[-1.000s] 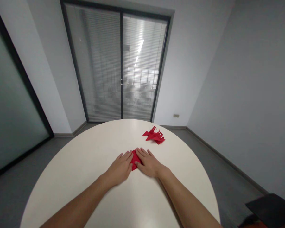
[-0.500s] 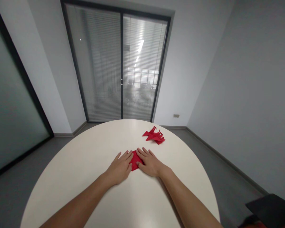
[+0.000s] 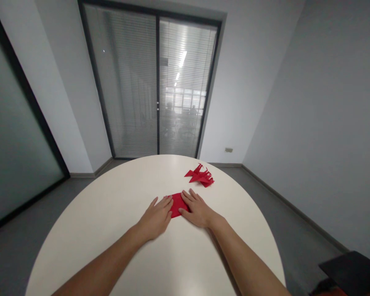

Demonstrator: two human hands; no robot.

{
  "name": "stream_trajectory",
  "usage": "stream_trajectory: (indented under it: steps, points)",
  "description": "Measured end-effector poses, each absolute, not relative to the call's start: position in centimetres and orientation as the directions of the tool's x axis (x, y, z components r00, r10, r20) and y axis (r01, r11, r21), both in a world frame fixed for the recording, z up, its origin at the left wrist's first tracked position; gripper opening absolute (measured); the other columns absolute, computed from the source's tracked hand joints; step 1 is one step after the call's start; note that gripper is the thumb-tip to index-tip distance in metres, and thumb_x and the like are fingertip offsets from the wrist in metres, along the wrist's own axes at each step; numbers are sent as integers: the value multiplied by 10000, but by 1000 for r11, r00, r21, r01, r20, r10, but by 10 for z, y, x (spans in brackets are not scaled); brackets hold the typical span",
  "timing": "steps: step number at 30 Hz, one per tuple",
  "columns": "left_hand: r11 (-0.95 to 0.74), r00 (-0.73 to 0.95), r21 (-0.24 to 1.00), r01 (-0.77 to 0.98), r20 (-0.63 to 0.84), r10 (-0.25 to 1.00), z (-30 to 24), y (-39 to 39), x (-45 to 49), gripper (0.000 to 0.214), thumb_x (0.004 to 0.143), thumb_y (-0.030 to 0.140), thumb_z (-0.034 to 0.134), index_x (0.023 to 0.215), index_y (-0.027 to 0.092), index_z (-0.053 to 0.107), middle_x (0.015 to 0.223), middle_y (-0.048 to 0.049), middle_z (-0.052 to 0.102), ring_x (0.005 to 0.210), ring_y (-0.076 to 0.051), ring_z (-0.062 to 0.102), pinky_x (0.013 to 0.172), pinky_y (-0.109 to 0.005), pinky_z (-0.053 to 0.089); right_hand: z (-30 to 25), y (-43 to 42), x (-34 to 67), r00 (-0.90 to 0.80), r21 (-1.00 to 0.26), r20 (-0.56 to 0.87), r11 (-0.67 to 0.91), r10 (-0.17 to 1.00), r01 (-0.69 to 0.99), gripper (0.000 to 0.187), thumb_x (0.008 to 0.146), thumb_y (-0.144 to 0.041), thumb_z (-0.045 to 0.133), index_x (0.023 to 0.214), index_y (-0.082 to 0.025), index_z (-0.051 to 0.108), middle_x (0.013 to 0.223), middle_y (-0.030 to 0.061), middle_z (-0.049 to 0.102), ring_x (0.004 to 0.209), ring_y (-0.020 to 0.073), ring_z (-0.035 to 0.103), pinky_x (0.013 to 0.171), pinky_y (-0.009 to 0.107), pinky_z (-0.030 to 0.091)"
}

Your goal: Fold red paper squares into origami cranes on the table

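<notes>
A sheet of red paper (image 3: 178, 205) lies flat on the white round table (image 3: 117, 185), between my two hands. My left hand (image 3: 156, 216) rests on its left side, fingers stretched out and partly covering it. On the right side, my right hand (image 3: 197, 209) presses down with fingers spread and the thumb near the lower edge. Parts of the paper under both hands are hidden. Beyond my right hand, several folded red paper cranes (image 3: 200, 176) sit bunched together.
The table's curved far edge lies just past the cranes. Behind it are a glass door with blinds (image 3: 157, 90) and a grey wall (image 3: 320, 123). A dark object, perhaps a chair (image 3: 353, 267), stands at the lower right.
My right hand has shifted slightly right and away from me. More of the red paper shows between the hands, and its visible shape is wider. My left hand has barely moved.
</notes>
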State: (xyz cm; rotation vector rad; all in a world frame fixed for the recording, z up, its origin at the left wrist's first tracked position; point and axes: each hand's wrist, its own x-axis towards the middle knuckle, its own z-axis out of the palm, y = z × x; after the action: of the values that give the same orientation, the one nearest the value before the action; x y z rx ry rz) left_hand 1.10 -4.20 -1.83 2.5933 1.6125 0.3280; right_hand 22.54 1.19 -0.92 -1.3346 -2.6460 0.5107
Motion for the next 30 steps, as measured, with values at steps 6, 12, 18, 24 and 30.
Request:
stream_trajectory:
  steps: [6, 12, 18, 24, 30]
  points:
    - [-343, 319, 109, 933, 194, 928, -20, -35, 2, 508, 948, 159, 351, 1433, 82, 481, 1534, -184, 432, 1450, -288, 372, 1194, -539, 242, -2, 9, 227, -623, -340, 30, 595, 781, 729, 884, 880, -648, 519, 1524, -64, 365, 1604, 163, 309, 1515, 364, 133, 1235, 472, 160]
    - [-520, 472, 189, 833, 251, 846, -10, -40, 5, 446, 983, 233, 374, 1397, 192, 532, 1500, -98, 508, 1398, -217, 444, 1188, -470, 283, -3, 4, 221, -571, -302, 85, 567, 817, 766, 844, 904, -656, 475, 1508, -70, 400, 1560, 184, 377, 1496, 370, 192, 1226, 469, 190]
    - [-440, 404, 186, 879, 203, 892, -16, -40, 3, 459, 997, 273, 357, 1409, 167, 530, 1518, -124, 479, 1421, -271, 408, 1182, -541, 254, 3, 6, 228, -625, -297, 81, 618, 776, 728, 921, 824, -727, 551, 1456, -63, 475, 1475, 212, 459, 1464, 394, 245, 1210, 483, 225]
    - [-447, 399, 184, 875, 250, 882, -19, -36, -2, 452, 967, 194, 385, 1386, 177, 555, 1494, -108, 513, 1394, -249, 443, 1186, -494, 268, 2, 10, 233, -696, -296, 134, 698, 706, 652, 863, 795, -665, 633, 1427, -87, 522, 1467, 195, 494, 1433, 386, 320, 1185, 480, 274]
    - [-525, 461, 239, 816, 278, 843, -15, -37, 0, 403, 986, 349, 472, 1345, 212, 595, 1412, -92, 596, 1308, -258, 518, 1155, -482, 319, 11, 9, 231, -736, -314, 184, 749, 651, 584, 626, 810, -539, 677, 1275, -120, 657, 1329, 175, 630, 1271, 348, 525, 1094, 439, 385]
